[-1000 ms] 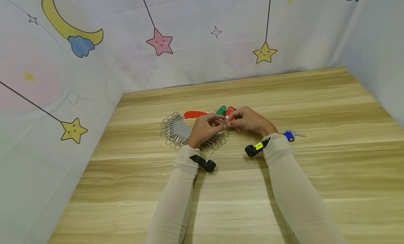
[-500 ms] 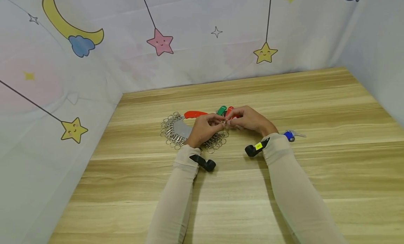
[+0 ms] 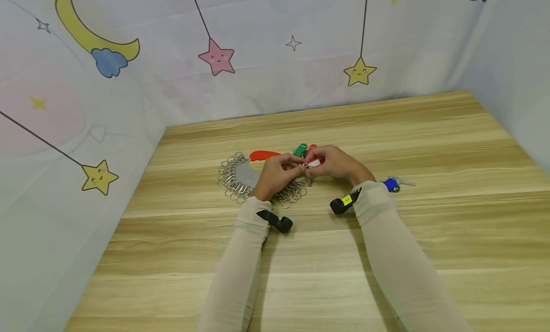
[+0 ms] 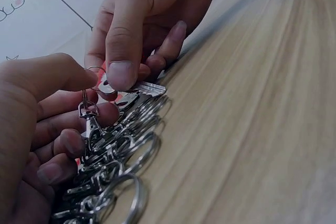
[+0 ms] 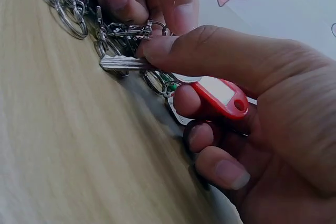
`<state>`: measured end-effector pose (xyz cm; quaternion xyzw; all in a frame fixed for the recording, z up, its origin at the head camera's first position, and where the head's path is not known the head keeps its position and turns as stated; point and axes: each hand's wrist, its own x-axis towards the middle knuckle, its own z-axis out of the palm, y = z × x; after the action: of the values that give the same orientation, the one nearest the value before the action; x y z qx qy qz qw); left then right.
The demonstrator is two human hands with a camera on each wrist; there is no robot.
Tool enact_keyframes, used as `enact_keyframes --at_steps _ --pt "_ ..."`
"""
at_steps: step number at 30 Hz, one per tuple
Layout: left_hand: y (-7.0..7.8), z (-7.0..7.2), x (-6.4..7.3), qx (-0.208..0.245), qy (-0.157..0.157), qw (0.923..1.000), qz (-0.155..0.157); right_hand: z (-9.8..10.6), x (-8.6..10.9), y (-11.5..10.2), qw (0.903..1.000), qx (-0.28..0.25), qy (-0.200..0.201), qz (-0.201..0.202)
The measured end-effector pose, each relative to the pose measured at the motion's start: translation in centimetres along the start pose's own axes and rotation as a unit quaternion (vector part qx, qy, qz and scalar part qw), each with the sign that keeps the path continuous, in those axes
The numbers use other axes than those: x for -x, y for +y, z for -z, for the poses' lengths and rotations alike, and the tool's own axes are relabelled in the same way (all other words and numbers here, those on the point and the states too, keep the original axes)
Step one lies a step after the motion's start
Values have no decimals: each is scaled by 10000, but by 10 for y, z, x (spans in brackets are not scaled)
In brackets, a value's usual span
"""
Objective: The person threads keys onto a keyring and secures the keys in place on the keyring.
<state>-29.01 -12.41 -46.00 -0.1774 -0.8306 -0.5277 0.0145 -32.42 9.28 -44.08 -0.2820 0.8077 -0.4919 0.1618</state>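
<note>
My left hand (image 3: 275, 174) pinches the key ring (image 4: 96, 67) of a metal swivel clasp (image 4: 92, 124) between thumb and forefinger. From the right, my right hand (image 3: 339, 165) meets it, thumb and forefinger pinching a silver key (image 5: 123, 63) by its head. A red key tag (image 5: 228, 98) with a white label lies in the right fingers beside the key. The key's toothed blade points toward the clasps below. Fingertips cover the spot where key and ring come together. Under the left hand lies a grey curved plate (image 3: 244, 175), edged with several clasps and rings.
The plate has a red handle (image 3: 263, 155) along its far side. Just beyond the hands are a green key tag (image 3: 300, 149) and another red key tag (image 3: 311, 149). A blue key tag (image 3: 390, 183) with a key lies by the right wrist. A printed curtain (image 3: 258, 93) borders the table's back.
The right hand has turned the key and its red tag: the white label now shows by the fingers and the key points downward. The left hand stays nearly still.
</note>
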Motion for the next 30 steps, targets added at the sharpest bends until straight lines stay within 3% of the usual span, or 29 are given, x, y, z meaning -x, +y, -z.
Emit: enact_keyframes --at_steps 7,16,24,30 --pt "0 0 0 -11 2 10000 4 -1 1 -1 9999 -78 55 -107" --pt "0 -1 0 -45 -7 10000 -17 4 3 -3 9961 -719 -142 -481" --pt "0 -1 -1 -81 15 10000 -33 3 1 -4 9982 -494 -63 -332" --pt "0 0 -1 -168 37 9998 -46 5 3 5 9954 -906 74 -288"
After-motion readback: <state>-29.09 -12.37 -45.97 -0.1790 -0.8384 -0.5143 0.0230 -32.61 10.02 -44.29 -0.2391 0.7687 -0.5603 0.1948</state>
